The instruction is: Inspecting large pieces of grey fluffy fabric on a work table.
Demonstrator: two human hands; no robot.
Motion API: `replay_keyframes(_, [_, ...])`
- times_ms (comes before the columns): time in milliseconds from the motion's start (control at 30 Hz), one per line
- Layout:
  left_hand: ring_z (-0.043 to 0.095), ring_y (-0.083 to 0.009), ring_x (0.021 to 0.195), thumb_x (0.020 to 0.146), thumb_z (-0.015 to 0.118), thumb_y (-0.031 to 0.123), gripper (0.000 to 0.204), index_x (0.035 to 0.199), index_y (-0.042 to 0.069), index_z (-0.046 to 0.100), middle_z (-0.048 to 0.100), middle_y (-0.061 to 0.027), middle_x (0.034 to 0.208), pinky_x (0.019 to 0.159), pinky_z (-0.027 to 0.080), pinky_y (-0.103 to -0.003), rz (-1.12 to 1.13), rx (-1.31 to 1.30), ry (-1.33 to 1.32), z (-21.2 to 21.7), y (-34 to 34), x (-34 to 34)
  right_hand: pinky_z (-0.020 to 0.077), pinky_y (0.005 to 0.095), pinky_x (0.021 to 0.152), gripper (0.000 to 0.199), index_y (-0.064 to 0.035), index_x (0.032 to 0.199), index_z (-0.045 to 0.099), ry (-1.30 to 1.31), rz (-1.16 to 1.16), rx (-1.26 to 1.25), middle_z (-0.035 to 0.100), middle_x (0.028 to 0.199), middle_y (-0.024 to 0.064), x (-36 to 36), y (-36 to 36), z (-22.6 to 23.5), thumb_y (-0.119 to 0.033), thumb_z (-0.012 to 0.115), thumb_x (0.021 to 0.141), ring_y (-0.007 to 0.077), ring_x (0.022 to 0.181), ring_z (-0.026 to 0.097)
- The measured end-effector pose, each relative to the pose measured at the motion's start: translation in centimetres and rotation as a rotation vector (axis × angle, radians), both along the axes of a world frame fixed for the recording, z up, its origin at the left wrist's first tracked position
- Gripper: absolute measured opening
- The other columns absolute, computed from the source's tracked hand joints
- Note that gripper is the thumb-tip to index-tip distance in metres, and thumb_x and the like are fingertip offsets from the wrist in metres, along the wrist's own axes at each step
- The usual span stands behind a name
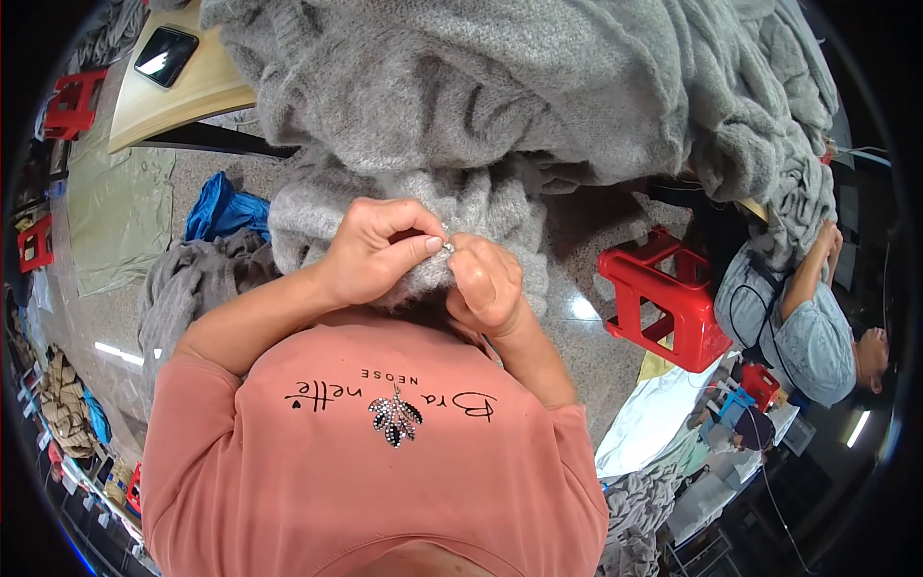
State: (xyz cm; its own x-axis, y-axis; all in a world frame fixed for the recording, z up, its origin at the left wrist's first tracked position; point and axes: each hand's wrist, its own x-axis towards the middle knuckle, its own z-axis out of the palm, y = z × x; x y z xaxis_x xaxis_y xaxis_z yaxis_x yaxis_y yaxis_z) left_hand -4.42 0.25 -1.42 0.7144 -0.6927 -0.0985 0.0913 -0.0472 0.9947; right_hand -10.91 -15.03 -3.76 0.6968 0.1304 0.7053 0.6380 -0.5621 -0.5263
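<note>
Grey knit cloth (312, 207), fuzzy: gathered beneath and just beyond both hands. Left hand (385, 245): grip of thumb and forefinger closed on a small pale bit (448, 247), kind unclear. Right hand (488, 281): grip pinching at the same spot. Risks: bit dropped if either pinch slackens; loose yarn snagged by a hard tug. Larger grey heap (461, 77): beyond, overhanging; its weight could start a slide. Bench (207, 72): upper left, dark phone (165, 56) on top.
</note>
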Motion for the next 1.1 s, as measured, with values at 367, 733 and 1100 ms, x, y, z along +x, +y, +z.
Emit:
replay_keyframes(367, [0.057,-0.0121,0.074,0.070,0.061,-0.007,0.012,0.079,0.001,0.058,0.059,-0.0119,0.088,0.061,0.046,-0.022,0.069,-0.160,-0.185,-0.2,0.5,-0.7,0.0460,0.0301,0.047,0.028,0.0003,0.084,0.045,0.045,-0.108,0.112,0.057,0.069,0.0161,-0.3,0.6,-0.1,0.010,0.048,0.058,0.0266,0.054,0.056])
replay_keyframes(733, [0.055,-0.0066,0.068,0.069,0.060,-0.008,0.015,0.079,0.003,0.056,0.060,-0.0066,0.086,0.055,0.045,-0.019,0.252,-0.214,0.000,0.0,0.0,-1.3,0.0457,0.0297,0.074,0.027,0.0055,0.093,0.048,0.480,0.058,0.700,0.055,0.088,0.0179,-0.8,0.9,1.0,0.006,0.050,0.066,0.0211,0.085,0.056])
replay_keyframes(1100, [0.059,-0.0200,0.067,0.062,0.058,-0.011,0.020,0.077,0.003,0.056,0.061,-0.0109,0.078,0.056,0.047,-0.026,0.252,0.007,-0.684,-0.8,-0.4,-1.1,0.0419,0.0208,0.061,0.004,0.0055,0.078,0.058,0.720,-0.101,0.668,0.059,0.082,0.0099,-0.7,1.2,1.5,0.006,0.054,0.076,0.0098,0.069,0.052])
